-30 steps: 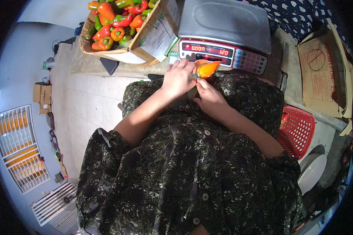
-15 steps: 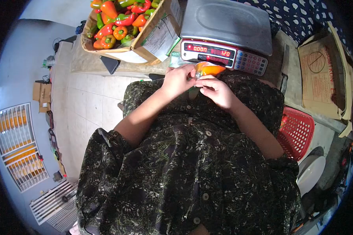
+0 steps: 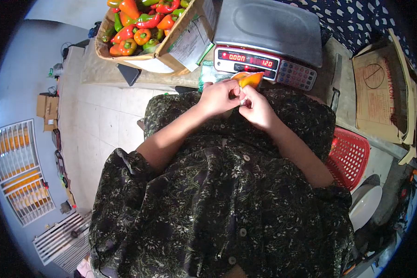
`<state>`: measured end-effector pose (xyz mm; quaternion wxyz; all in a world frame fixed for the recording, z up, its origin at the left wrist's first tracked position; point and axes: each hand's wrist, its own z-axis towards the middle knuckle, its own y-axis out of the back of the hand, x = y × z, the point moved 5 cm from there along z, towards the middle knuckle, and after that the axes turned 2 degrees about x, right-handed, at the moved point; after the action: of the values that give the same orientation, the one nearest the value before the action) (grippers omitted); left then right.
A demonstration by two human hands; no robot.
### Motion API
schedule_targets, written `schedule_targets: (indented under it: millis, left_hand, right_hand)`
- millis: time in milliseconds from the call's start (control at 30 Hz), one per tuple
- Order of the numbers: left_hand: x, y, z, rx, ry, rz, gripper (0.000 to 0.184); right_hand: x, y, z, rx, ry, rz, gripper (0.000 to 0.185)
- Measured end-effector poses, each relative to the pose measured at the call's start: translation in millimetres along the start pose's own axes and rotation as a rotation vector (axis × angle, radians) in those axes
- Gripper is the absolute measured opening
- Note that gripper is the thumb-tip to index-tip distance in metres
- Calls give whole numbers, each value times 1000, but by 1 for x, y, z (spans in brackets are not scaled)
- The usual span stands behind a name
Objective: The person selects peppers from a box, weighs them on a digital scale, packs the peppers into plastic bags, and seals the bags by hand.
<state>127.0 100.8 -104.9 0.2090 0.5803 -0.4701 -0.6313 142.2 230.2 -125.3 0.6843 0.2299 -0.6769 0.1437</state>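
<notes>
A small clear plastic bag with orange pepper in it (image 3: 251, 79) is held up just in front of the scale's display. My left hand (image 3: 219, 98) is closed in a pinch on the gathered end of the bag. Close against it, my right hand (image 3: 258, 109) pinches the same end with thumb and fingers. The bagged pepper sticks out beyond my fingertips, and the twisted plastic between them is mostly hidden. Behind the hands stands a digital scale (image 3: 268, 32) with lit red digits and a bare metal pan.
Red, orange and green peppers fill a cardboard box (image 3: 183, 53) at the back left. Beside it lie a dark flat device (image 3: 129, 74) and a clear greenish plastic bag (image 3: 209, 74). To the right are an open carton (image 3: 380, 97), a red basket (image 3: 350, 160) and a white bowl (image 3: 367, 207).
Both hands have shifted slightly right and drawn together at the bag's end. The bagged pepper has tilted more upright, and more of the greenish plastic behind my left hand shows.
</notes>
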Motion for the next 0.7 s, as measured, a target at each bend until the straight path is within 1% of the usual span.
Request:
schedule_targets:
  millis: [33,100,200,267,300,367,433,467,500,533,567,600,633,700]
  left_hand:
    - [0,0,1,-7,7,-12,21]
    - [0,2,3,-21,19,-37,22]
    - [-7,7,5,65,108,-164,19]
    - [-15,10,4,-11,8,-80,18]
    - [-17,12,4,-50,-42,-38,18]
    - [-3,8,4,-125,-102,39,19]
    - [7,5,3,-170,-153,71,21]
    - [8,0,3,-103,-131,55,22]
    - [10,-5,3,-30,-109,40,23]
    - [7,-6,5,38,-92,29,24]
    - [1,-4,5,-19,-144,78,24]
    - [-1,-5,5,-15,-160,89,23]
    - [-2,-6,5,-14,-174,100,23]
    - [1,-8,8,-19,-190,100,20]
  right_hand:
    - [-2,1,-1,26,-44,67,22]
    - [-4,5,0,21,-49,168,20]
    - [-6,7,-1,28,-46,299,18]
    - [0,7,1,40,-35,376,17]
    - [6,7,-2,96,-22,253,17]
    - [45,11,-8,210,6,2,16]
    - [52,27,-7,58,-3,-246,16]
    - [51,35,-11,-21,-16,-365,17]
    - [44,44,-13,-63,-57,-359,22]
    - [44,44,-12,-79,-12,-373,24]
    - [44,43,-9,-97,36,-389,26]
    - [43,43,-8,-115,81,-407,28]
    - [36,43,-5,-49,19,-462,37]
    - [37,40,-1,-64,130,-473,39]
